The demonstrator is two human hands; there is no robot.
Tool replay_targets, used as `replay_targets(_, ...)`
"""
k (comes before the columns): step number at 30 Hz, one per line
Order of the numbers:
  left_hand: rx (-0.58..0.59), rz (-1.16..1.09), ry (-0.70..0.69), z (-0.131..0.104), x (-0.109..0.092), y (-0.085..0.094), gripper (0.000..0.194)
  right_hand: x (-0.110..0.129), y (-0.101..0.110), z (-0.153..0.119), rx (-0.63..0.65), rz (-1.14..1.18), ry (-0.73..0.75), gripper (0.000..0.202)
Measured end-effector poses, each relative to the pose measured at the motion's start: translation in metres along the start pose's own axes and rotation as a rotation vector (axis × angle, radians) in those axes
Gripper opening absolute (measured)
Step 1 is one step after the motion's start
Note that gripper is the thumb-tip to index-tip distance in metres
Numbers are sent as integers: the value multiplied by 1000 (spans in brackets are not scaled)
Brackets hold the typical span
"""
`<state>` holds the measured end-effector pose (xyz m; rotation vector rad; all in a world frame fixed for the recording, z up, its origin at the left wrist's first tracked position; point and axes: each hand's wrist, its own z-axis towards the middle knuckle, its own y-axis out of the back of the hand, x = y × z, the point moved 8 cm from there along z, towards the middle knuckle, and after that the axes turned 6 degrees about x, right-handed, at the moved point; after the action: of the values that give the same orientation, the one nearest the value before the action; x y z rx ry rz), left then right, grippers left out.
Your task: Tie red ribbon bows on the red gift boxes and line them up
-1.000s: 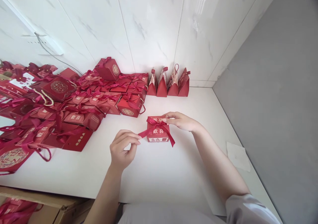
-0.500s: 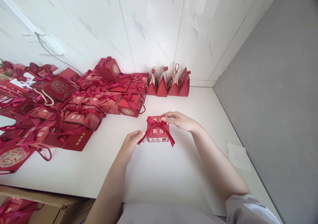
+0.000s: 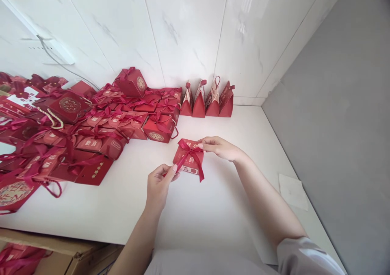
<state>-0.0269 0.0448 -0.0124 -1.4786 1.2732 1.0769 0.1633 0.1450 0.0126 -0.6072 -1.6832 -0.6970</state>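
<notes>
A small red gift box (image 3: pixel 184 161) with pale lettering sits on the white table in front of me, turned at an angle. Tied across its top is a red ribbon (image 3: pixel 199 170) with a bow. My left hand (image 3: pixel 159 181) is closed in a pinch on one ribbon tail and draws it out over the box's near left corner. At the far right corner my right hand (image 3: pixel 218 148) pinches the bow, thumb on top; its other fingers lie beyond the box edge. The second tail hangs loose over the front.
Red gift boxes (image 3: pixel 160 126) with ribbons crowd the left of the table (image 3: pixel 122 210). Several triangular boxes (image 3: pixel 226 100) stand by the tiled wall (image 3: pixel 183 31). A pale paper square (image 3: pixel 293 191) lies at right, beside a grey panel (image 3: pixel 341 116). A cardboard carton (image 3: pixel 57 242) is at lower left.
The gift box has shifted slightly left and turned. My left hand has moved a little down, pulling the ribbon tail with it; my right hand has barely moved.
</notes>
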Motion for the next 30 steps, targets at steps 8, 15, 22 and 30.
replay_targets(8, 60, -102, 31, 13, 10, 2, 39, 0, -1, 2, 9, 44, 35, 41)
replay_targets(15, 89, -94, 8, 17, 19, 2, 42, -7, 1, 7, 8, 95, 64, 38)
replay_targets(22, 140, -49, -24, 23, 23, 4, 40, -5, 0, 8, 32, 135, 71, 37)
replay_targets(30, 289, 101, 117, 23, 29, 1, 42, -10, 2, 11, 16, 166, 99, 30)
